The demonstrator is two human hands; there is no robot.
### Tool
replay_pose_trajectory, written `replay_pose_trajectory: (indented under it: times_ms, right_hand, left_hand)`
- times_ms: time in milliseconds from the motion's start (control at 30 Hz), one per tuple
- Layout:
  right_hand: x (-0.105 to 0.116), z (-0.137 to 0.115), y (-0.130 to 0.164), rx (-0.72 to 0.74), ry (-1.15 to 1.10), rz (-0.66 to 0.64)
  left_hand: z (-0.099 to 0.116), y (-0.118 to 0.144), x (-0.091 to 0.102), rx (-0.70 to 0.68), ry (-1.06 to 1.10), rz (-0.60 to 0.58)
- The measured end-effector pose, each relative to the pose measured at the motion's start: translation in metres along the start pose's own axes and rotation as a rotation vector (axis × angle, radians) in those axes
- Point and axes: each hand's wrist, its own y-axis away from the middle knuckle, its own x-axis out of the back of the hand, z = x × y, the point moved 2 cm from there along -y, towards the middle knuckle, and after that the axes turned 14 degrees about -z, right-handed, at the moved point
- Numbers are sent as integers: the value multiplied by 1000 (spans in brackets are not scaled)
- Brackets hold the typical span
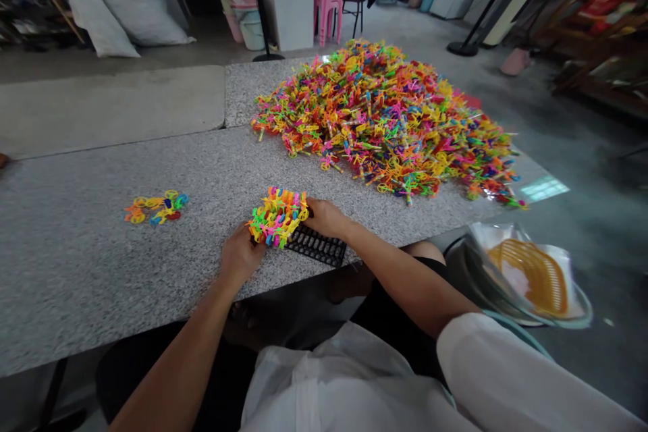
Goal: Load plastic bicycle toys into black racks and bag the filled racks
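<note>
Between my two hands is a tightly packed block of small plastic pieces (279, 217), in yellow, orange, green, pink and blue. My left hand (241, 255) is closed on its near left side, and my right hand (327, 217) grips its right side. Dark edges show by the fingers, but I cannot tell what lies beneath the pieces. A black grid rack (320, 246) with rows of slots sits on the table under my right hand, partly covered by the block. Off to the left lies a small loose cluster of similar pieces (158, 206).
A large heap of similar colourful pieces (385, 121) covers the back right of the speckled stone table (101, 263). On the floor at right stands a tub with a yellow basket (531, 273). Pink stools (329, 0), a fan stand (259, 7) and white sacks (126, 0) are behind.
</note>
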Motion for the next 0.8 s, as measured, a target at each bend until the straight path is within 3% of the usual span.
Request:
replay_pose_trajectory:
  times_ms: [300,567,667,733,800]
  right_hand:
    - [-9,-18,1,-229,193,-8]
    - [-33,-31,3,-334,178,64]
    - [-20,-26,3,-260,129,33]
    - [-1,-16,2,-158,43,-112]
    - [24,-1,1,-184,-18,-182]
  left_hand:
    - [-6,-1,-2,-6,-26,-4]
    - [-5,-3,0,-25,-22,5]
    - [-4,-3,2,-39,-10,14]
    - [-3,-2,3,-58,2,13]
    - [-3,-2,3,-70,7,6]
